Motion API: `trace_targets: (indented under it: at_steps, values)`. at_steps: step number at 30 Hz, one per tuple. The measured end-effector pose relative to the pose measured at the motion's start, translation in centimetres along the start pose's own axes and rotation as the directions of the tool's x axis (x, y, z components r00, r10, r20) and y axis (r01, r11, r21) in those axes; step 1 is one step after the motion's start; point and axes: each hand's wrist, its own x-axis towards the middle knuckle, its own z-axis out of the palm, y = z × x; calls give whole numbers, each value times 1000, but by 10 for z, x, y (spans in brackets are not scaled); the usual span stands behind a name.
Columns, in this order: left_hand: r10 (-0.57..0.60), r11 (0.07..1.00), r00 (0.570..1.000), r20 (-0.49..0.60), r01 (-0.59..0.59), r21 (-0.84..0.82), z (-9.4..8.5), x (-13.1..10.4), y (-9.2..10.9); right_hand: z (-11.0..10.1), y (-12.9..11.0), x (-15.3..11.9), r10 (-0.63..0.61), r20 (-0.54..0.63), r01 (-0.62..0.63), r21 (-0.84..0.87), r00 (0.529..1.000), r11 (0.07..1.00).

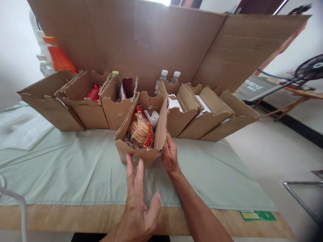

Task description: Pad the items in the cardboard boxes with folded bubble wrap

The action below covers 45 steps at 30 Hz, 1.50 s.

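At both hands (138, 211) (170, 155) is a (ragged-edged) cardboard box (150, 155).

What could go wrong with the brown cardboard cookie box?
The brown cardboard box has an open top, so if it tips, the red-and-clear plastic cookie packet might fall out. The wrinkled pale green cloth might snag its bottom. Its jagged rim could scratch the right hand beside it.

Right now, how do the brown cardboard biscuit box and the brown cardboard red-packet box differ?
The biscuit box sits forward, the left hand and right hand touching it; the red-packet box stands farther back, untouched. The biscuit box also holds white plastic; the red-packet box shows none. Both are open-topped.
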Motion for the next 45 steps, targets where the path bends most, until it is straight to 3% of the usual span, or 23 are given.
trace_targets:
  at_steps: [3,8,11,14,18,22,24,26,29,34,37,41,45]
  values:
    - [27,998,999,17,-26,-49,19,26,-2,-3,7,1,98,-78,-96,23,992,995]
    - [-11,992,1000,10,12,-127,49,93,-8,-9,18,4,152,-133,-151,19,979,988]
    - [-33,987,999,37,39,-159,55,127,-14,-11,23,4,166,-132,-167,4,977,986]
    - [-82,986,989,126,99,-137,51,138,-23,-11,25,4,162,-132,-167,-24,978,986]
    - [-141,984,928,345,168,-50,30,117,-32,-9,22,2,135,-104,-144,-76,985,987]
    - [-113,993,920,376,114,20,-14,70,-43,-3,4,-2,92,-66,-100,-129,994,987]
    - [-64,998,944,323,56,35,-38,40,-54,6,-15,0,58,-8,-59,-135,998,989]
    - [-3,999,980,198,-6,44,-57,12,-66,21,-40,10,-5,108,22,-157,994,987]
    - [95,994,994,44,-97,51,-75,-14,-76,53,-77,43,-98,293,179,-264,951,948]
    - [98,994,992,-79,-94,49,-78,-16,-71,108,-106,106,7,409,264,-602,913,754]
    - [55,998,989,-136,-51,33,-77,-15,-73,126,-106,119,30,401,279,-688,916,670]
    - [-47,999,974,-222,48,-3,-79,-22,-83,125,-112,93,-12,376,286,-684,927,671]
    - [-151,988,933,-328,128,-89,-87,-27,-86,96,-127,28,-80,407,343,-630,910,697]
